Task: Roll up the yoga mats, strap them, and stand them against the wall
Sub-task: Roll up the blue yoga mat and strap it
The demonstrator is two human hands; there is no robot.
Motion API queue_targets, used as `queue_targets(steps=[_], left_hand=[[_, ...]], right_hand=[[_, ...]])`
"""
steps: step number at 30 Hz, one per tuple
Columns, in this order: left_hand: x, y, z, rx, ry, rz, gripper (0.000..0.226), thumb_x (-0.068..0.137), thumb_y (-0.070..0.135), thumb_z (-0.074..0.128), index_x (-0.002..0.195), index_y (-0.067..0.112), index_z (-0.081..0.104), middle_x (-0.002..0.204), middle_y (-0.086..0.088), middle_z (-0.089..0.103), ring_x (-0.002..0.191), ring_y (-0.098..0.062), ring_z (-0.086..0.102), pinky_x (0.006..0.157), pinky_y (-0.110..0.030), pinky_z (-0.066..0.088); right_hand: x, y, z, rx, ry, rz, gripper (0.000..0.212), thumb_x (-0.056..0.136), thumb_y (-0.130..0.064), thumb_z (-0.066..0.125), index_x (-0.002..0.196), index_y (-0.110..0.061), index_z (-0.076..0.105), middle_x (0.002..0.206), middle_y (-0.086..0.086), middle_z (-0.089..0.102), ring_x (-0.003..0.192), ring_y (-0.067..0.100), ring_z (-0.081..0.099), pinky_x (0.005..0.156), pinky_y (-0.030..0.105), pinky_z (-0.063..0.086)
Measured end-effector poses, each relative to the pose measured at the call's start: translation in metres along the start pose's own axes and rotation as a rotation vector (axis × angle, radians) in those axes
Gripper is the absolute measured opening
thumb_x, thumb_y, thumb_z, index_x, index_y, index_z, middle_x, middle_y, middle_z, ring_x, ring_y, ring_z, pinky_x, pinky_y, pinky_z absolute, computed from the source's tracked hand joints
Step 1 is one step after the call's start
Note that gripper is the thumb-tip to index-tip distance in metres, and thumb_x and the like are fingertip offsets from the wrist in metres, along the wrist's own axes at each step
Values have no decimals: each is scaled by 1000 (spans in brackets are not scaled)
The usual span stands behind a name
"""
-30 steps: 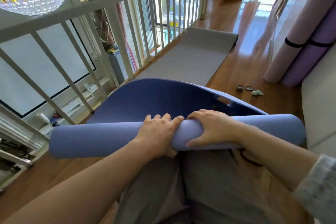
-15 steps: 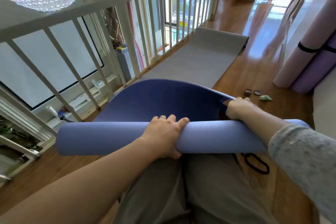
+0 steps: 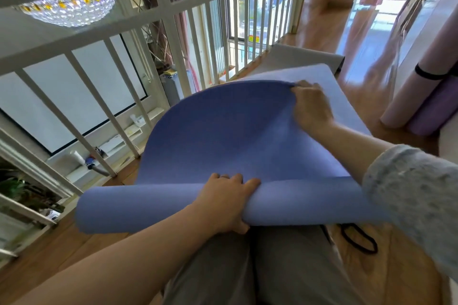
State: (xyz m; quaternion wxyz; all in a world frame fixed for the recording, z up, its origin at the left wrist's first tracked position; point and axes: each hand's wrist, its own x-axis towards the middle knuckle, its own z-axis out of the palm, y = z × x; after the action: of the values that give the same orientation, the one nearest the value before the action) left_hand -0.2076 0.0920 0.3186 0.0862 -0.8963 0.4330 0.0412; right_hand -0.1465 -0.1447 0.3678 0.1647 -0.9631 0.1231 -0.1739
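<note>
A blue yoga mat (image 3: 223,136) lies partly rolled across my lap, the roll running left to right. My left hand (image 3: 228,202) grips the middle of the roll. Its loose end arches up in front of me, and my right hand (image 3: 312,106) pinches that raised far edge. A black strap (image 3: 359,240) lies on the wooden floor by my right leg. A grey mat (image 3: 304,58) lies flat on the floor beyond. A pink rolled mat (image 3: 411,91) with a black strap and a purple rolled mat (image 3: 436,111) lean against the right wall.
A white railing (image 3: 173,39) runs along the left, with an open drop and a chandelier (image 3: 67,10) behind it. Wooden floor (image 3: 357,32) stretches ahead toward a bright doorway with pink curtains.
My right hand left the roll, reached forward and took hold of the mat's loose end, lifting it higher. The left hand stayed on the roll.
</note>
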Motion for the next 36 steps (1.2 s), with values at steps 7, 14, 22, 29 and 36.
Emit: queue_targets(steps=[7, 14, 22, 29, 36], left_hand=[[1, -2, 0, -50, -37, -30, 91, 73, 52, 68, 147, 30, 19, 131, -8, 46, 112, -32, 51, 99, -40, 34], [-10, -4, 6, -66, 5, -42, 85, 74, 52, 67, 142, 31, 22, 127, -7, 47, 110, -31, 51, 98, -42, 37], [-11, -7, 6, -106, 17, -41, 86, 75, 53, 67, 144, 32, 21, 132, -7, 46, 112, -27, 50, 100, -39, 39], [-8, -3, 8, -82, 10, -53, 87, 74, 52, 67, 143, 30, 20, 126, -8, 46, 107, -29, 50, 94, -39, 40], [-10, -6, 6, -118, -19, -46, 87, 74, 50, 68, 143, 31, 18, 131, -8, 44, 112, -30, 48, 98, -40, 37]], right_hand=[[-35, -96, 21, -102, -182, -506, 60, 90, 6, 42, 146, -16, 38, 147, 3, 40, 123, 32, 37, 93, 43, 46], [-39, -64, 40, -28, -544, -238, 62, 92, -5, 45, 150, -20, 27, 146, 8, 43, 126, 29, 43, 100, 33, 37], [-54, -34, 27, 388, -922, 34, 44, 84, -16, 61, 123, -28, 45, 133, -3, 47, 121, 18, 49, 100, 34, 46], [-60, -17, 16, 274, -1142, -59, 58, 82, -2, 55, 129, -35, 56, 143, -12, 38, 131, 15, 38, 111, 33, 33], [-36, -24, 31, -237, -567, -499, 25, 88, -18, 55, 108, -29, 66, 107, -6, 64, 104, 18, 55, 82, 33, 50]])
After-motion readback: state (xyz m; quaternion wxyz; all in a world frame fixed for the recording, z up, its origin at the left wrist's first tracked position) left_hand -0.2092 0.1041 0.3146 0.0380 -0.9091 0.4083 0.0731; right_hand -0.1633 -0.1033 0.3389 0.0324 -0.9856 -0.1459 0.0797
